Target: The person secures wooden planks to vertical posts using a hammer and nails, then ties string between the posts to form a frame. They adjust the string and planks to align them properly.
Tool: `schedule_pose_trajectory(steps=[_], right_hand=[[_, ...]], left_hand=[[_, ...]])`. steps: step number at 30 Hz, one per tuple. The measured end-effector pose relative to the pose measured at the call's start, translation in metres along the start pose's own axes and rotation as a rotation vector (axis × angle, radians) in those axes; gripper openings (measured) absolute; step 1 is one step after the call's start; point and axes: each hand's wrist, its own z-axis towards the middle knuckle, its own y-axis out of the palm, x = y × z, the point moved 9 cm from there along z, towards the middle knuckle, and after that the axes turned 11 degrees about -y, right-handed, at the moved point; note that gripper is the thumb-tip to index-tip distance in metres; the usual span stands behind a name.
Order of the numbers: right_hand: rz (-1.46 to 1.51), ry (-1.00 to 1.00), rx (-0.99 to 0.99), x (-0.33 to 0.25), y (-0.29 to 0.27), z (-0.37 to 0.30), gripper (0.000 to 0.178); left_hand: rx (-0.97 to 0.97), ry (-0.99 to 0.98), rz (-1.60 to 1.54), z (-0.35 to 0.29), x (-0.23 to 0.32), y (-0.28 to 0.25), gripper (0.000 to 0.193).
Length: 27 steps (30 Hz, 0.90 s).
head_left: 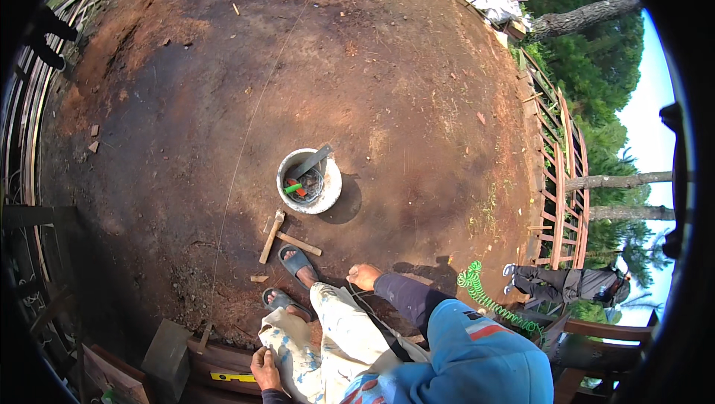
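Left hand [266, 368] low on the paint-stained trousers [342, 333], grip spread flat on the cloth. Hammer [272, 234] on the bare dirt ahead of the sandals [295, 261], just below the white bucket [333, 189]. Right hand [365, 276] by the knee, grip curled tight; contents impossible to tell. Green coiled hose [484, 296] further right.

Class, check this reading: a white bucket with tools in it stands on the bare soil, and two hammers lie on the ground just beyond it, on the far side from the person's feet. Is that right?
Not quite. The head view shows the hammers on the near side of the bucket, between it and the feet, not beyond it. The rest holds: the white bucket has tools in it and stands on bare soil.
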Motion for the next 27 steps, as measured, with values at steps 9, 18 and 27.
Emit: schedule_pose_trajectory(steps=[9,18,27], right_hand=[[0.282,-0.032,0.290,-0.034,-0.011,-0.098,0.039],[0.300,0.177,0.262,0.000,0.009,-0.187,0.042],[0.136,0.132,0.221,0.029,-0.066,-0.154,0.039]], left_hand=[[-0.190,-0.096,0.115,0.002,0.008,-0.012,0.021],[0.079,0.013,0.478,0.039,0.033,-0.096,0.032],[0.024,0.164,0.278,0.059,0.104,0.006,0.031]])
